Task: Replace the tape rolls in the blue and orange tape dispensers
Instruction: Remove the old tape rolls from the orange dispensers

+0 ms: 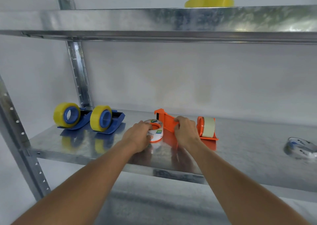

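Two blue tape dispensers (73, 117) (107, 118) stand side by side at the left of the metal shelf (82, 144), each carrying a yellow tape roll. Two orange tape dispensers sit mid-shelf: the left one (167, 120) is gripped by the right hand (186, 131), the right one (206, 128) holds a pale roll. The left hand (139, 137) clasps a white-labelled roll (155, 130); its print is too blurred to read. A clear roll (301, 146) lies far right, and another yellow roll (209, 1) sits on the upper shelf.
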